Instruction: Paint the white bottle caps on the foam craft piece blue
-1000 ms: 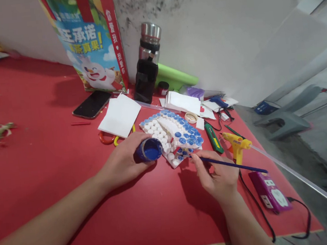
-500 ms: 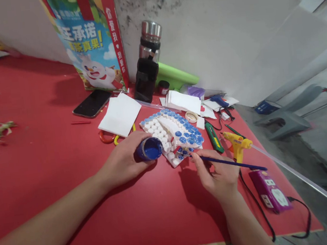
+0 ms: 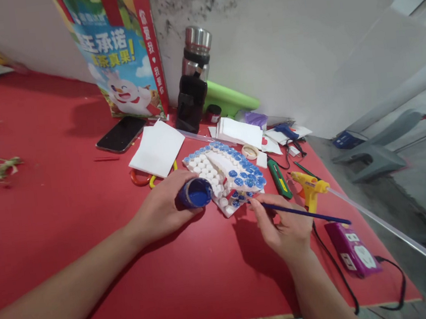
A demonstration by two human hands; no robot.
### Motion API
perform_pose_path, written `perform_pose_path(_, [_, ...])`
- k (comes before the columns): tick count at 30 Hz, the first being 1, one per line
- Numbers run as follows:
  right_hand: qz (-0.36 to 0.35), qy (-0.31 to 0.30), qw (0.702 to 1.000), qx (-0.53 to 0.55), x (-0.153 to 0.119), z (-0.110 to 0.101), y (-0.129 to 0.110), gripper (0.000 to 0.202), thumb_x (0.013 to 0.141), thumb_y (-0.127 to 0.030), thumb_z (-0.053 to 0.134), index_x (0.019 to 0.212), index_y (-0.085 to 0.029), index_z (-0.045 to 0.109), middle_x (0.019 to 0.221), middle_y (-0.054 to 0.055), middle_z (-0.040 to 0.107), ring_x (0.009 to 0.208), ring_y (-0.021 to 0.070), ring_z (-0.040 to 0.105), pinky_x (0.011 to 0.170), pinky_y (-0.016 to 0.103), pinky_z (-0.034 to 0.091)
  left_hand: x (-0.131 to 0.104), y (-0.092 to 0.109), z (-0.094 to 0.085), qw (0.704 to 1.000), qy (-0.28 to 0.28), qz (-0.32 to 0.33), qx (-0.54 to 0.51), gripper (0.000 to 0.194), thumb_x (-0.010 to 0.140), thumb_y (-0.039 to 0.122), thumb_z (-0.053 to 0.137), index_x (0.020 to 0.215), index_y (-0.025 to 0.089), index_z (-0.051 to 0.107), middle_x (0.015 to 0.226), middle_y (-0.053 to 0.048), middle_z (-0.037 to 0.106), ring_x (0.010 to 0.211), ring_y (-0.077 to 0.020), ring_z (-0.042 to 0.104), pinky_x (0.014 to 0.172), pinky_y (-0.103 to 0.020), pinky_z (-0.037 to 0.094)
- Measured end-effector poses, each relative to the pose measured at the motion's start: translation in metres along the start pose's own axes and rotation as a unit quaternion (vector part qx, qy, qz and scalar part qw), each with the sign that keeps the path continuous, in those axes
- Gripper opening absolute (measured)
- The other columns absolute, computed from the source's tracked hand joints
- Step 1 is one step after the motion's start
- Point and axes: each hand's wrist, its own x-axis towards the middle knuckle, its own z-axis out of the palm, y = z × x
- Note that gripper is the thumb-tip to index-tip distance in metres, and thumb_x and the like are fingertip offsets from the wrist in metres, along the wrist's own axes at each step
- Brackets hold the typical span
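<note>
My left hand (image 3: 166, 202) is wrapped round a small jar of blue paint (image 3: 196, 192), its open mouth tipped toward me. Between the fingers of my right hand (image 3: 283, 225) is a slim dark-blue paintbrush (image 3: 306, 212), its handle pointing right. The brush tip is at the near lower edge of a white craft piece (image 3: 220, 171), covered in small round discs. Discs along its far and right sides are blue; those on the left are white. The jar stands just left of the piece, overlapping its edge in view.
Behind lie white sheets (image 3: 156, 150), a phone (image 3: 121, 134) and a steel bottle (image 3: 197, 49). To the right are a green utility knife (image 3: 279, 179), a yellow glue gun (image 3: 309, 187) with a long glue stick, and a purple box (image 3: 354, 248) with a cable. A printed bag (image 3: 122, 57) stands at the wall.
Almost nothing differs. The brush handle's far end has shifted very slightly right and down; both hands keep their holds.
</note>
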Motion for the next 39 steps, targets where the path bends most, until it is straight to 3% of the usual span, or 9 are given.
perform_pose_path(32, [-0.006, -0.017, 0.999, 0.039, -0.0024, -0.0010, -0.0023, 0.008, 0.101, -0.012, 0.067, 0.103, -0.020, 0.067, 0.080, 0.003, 0.075, 0.061, 0.0148, 0.072, 0.058, 0.025, 0.056, -0.0012, 0.0022, -0.0009, 1.000, -0.001, 0.000, 0.000, 0.048, 0.090, 0.035, 0.083, 0.134, 0.025, 0.065, 0.134, -0.010, 0.072, 0.124, -0.0323, 0.070, 0.106, -0.047, 0.057])
perform_pose_path(39, [0.030, -0.024, 0.999, 0.028, -0.0058, -0.0078, 0.0006, 0.008, 0.101, -0.013, 0.066, 0.099, -0.021, 0.065, 0.068, -0.004, 0.067, 0.046, 0.0104, 0.063, 0.050, 0.024, 0.050, -0.0006, 0.0026, -0.0010, 1.000, 0.000, 0.000, 0.001, 0.049, 0.091, 0.035, 0.082, 0.135, 0.025, 0.064, 0.134, -0.009, 0.073, 0.125, -0.0324, 0.070, 0.106, -0.046, 0.057])
